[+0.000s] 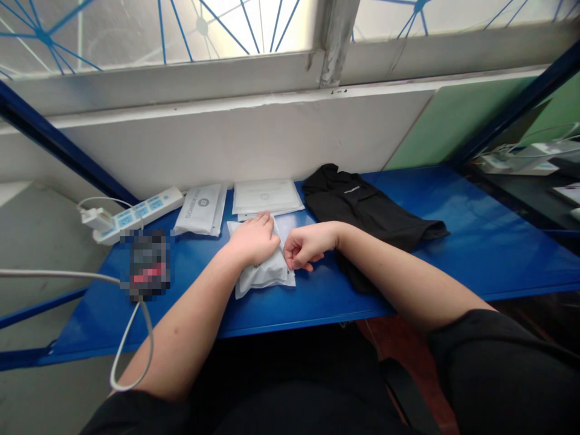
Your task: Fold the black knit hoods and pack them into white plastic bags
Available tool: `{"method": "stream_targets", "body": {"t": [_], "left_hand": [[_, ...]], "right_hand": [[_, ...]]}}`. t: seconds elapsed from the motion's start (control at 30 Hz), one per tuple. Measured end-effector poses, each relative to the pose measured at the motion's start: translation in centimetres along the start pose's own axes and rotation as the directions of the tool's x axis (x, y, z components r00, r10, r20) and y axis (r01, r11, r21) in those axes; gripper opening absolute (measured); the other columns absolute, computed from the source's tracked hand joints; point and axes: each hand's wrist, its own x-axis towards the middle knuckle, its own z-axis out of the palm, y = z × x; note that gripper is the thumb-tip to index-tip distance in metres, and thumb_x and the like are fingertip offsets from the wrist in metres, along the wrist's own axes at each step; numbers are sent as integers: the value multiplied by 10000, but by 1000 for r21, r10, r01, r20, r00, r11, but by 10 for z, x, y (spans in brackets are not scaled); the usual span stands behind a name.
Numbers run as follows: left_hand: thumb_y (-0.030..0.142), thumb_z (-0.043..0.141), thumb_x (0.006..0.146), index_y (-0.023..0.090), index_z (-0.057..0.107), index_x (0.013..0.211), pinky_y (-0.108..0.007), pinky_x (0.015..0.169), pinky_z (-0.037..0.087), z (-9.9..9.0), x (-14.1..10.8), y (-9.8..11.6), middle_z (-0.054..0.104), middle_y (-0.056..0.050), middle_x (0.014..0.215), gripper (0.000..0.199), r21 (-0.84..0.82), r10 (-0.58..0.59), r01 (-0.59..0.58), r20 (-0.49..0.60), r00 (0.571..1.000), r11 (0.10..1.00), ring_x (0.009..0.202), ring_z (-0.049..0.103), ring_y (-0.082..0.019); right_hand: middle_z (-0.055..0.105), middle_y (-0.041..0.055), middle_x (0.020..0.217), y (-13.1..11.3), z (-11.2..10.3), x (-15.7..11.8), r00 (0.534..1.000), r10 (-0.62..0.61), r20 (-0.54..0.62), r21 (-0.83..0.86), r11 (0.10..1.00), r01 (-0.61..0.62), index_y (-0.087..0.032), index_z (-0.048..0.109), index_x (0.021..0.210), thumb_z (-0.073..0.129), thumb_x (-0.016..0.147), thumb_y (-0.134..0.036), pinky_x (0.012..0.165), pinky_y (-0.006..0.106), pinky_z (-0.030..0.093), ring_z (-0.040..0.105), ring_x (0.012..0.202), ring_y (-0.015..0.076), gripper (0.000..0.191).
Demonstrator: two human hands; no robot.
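While the left hand point(256, 238) lies with fingers open on a white plastic packet point(261, 277), seemingly steadying it, the right hand point(307, 246) curls its fingers, empty, beside it.

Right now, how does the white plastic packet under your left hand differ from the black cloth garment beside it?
The white plastic packet is glossy and compact; the black cloth garment is matte, larger and loosely folded. Your left hand rests on the packet, while your right forearm crosses above the garment. Both lie on the blue metal shelf.
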Motion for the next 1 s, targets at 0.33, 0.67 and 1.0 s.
{"method": "stream_targets", "body": {"t": [0.33,0.67,1.0], "left_hand": [[341,323,944,43,394,1521,-398,1232,247,-1,-2,2,308,-168,1631,653,-13,-5,5,-26,1000,1000,1522,285,-264],[327,354,941,31,404,1514,-418,1229,259,1,-2,2,315,-185,1622,646,-33,-7,6,-37,999,999,1516,297,-285],[323,438,947,159,688,1181,-391,1105,416,-17,-12,8,637,-144,1332,380,35,81,-74,-319,944,997,1266,569,-269]], "right_hand": [[695,-7,613,4,-1,1,994,-20,108,104,995,8,-94,691,950,781,743,-334,369,163,330,459,375,53,329],[720,23,648,13,-8,2,980,-64,188,170,985,32,-78,713,997,820,763,-385,356,150,330,481,376,54,401],[748,90,681,39,-33,5,964,-225,146,461,877,135,-60,731,955,797,792,-301,340,141,338,506,366,65,298]]}}
